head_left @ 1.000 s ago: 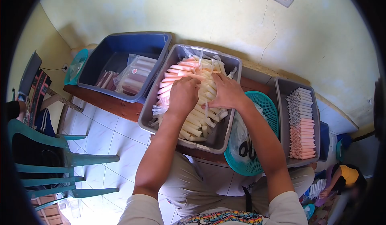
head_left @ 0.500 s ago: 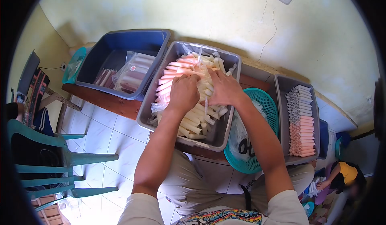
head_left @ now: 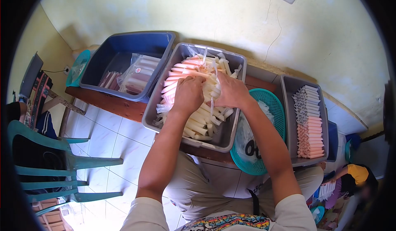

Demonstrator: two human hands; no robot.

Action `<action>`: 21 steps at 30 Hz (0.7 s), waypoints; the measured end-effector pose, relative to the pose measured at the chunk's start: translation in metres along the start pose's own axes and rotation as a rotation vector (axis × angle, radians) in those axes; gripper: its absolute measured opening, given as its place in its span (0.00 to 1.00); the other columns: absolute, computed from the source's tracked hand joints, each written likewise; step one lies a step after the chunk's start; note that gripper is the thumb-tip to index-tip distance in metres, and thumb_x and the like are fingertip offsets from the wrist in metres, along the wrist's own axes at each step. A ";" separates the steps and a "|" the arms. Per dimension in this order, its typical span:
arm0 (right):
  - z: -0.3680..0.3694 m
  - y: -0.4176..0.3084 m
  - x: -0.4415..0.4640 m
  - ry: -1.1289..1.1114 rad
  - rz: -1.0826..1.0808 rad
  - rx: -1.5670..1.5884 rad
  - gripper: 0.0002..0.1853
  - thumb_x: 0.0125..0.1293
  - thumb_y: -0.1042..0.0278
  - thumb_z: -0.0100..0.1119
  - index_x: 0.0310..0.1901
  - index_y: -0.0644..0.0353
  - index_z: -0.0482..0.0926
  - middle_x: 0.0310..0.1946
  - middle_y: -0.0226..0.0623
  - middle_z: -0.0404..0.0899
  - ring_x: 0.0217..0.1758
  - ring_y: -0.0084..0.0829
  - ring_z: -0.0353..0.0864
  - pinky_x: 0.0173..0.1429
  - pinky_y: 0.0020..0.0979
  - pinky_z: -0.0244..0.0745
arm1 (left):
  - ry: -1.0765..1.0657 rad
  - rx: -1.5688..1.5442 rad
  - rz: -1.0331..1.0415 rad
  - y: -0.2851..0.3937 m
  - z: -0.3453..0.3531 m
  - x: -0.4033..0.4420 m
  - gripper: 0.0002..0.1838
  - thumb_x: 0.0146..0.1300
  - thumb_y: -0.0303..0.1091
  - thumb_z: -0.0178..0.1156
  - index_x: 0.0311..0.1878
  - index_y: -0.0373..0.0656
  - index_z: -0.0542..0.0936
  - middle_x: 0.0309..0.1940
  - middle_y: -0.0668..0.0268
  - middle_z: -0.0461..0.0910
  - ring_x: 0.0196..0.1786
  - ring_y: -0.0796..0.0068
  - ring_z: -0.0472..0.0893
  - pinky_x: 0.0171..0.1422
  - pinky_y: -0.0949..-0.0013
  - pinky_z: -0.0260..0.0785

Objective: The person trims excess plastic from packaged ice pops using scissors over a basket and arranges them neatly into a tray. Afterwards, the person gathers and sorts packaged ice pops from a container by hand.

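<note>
A grey tub [head_left: 228, 145] in front of me holds a heap of tube-shaped ice pops in clear plastic sleeves. Pink ice pops [head_left: 176, 75] lie along its left and upper side, and cream-white ice pops [head_left: 197, 125] fill the rest. My left hand [head_left: 189, 94] is over the middle of the heap with its fingers curled down; what lies under them is hidden. Beside it, my right hand [head_left: 233, 91] curves around several cream ice pops [head_left: 214, 90], thumb below and fingers above. Loose clear sleeve ends stick up between the hands.
Left stands a blue tub [head_left: 93, 73] with a bag of tubes [head_left: 140, 72]. To the right are a green basket [head_left: 280, 115] with plastic bags and black-handled scissors [head_left: 250, 147], then a grey tub [head_left: 288, 94] of stacked ice pops. Another person [head_left: 350, 179] handles white packets at lower right.
My right hand's fingers have shifted slightly to the right, with cream ice pops showing between the hands. My left hand stays nearly in place. The other person's arm has moved a little.
</note>
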State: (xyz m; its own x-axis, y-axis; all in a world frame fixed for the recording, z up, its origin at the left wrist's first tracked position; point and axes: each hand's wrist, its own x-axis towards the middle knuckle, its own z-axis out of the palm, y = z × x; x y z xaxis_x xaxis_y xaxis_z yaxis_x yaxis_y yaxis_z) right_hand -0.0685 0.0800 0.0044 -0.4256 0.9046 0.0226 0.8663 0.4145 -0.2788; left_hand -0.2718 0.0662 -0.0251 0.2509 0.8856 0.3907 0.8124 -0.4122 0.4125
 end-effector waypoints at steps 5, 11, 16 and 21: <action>0.005 0.007 0.000 0.068 -0.029 0.083 0.59 0.46 0.29 0.83 0.70 0.66 0.68 0.61 0.56 0.82 0.66 0.54 0.84 0.66 0.50 0.80 | 0.036 -0.010 0.015 0.000 0.001 0.000 0.14 0.66 0.27 0.61 0.52 0.43 0.88 0.44 0.58 0.91 0.56 0.59 0.86 0.66 0.51 0.70; 0.004 0.012 0.004 -0.014 -0.006 0.112 0.61 0.45 0.30 0.84 0.71 0.67 0.69 0.64 0.55 0.81 0.67 0.55 0.83 0.67 0.50 0.79 | 0.083 -0.029 0.060 -0.002 0.000 -0.001 0.13 0.65 0.26 0.65 0.53 0.42 0.87 0.44 0.58 0.91 0.52 0.54 0.87 0.62 0.49 0.73; 0.006 0.011 0.006 0.032 -0.090 0.069 0.65 0.44 0.30 0.84 0.75 0.69 0.65 0.62 0.59 0.83 0.65 0.57 0.84 0.68 0.51 0.81 | 0.103 -0.040 0.097 -0.005 -0.002 -0.001 0.14 0.63 0.26 0.70 0.53 0.41 0.89 0.44 0.57 0.91 0.53 0.54 0.87 0.63 0.49 0.74; -0.008 0.002 0.003 -0.029 -0.038 0.104 0.65 0.44 0.33 0.85 0.76 0.68 0.65 0.62 0.58 0.83 0.66 0.56 0.84 0.69 0.51 0.80 | 0.088 -0.088 0.089 -0.005 -0.003 0.001 0.15 0.59 0.23 0.71 0.52 0.39 0.89 0.43 0.56 0.91 0.53 0.52 0.87 0.63 0.51 0.76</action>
State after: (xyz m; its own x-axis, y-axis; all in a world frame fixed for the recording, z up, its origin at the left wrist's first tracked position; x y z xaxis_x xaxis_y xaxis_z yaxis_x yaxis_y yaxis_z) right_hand -0.0658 0.0849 0.0118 -0.4660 0.8848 0.0077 0.8182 0.4343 -0.3767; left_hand -0.2774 0.0685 -0.0242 0.2698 0.8243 0.4978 0.7388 -0.5087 0.4420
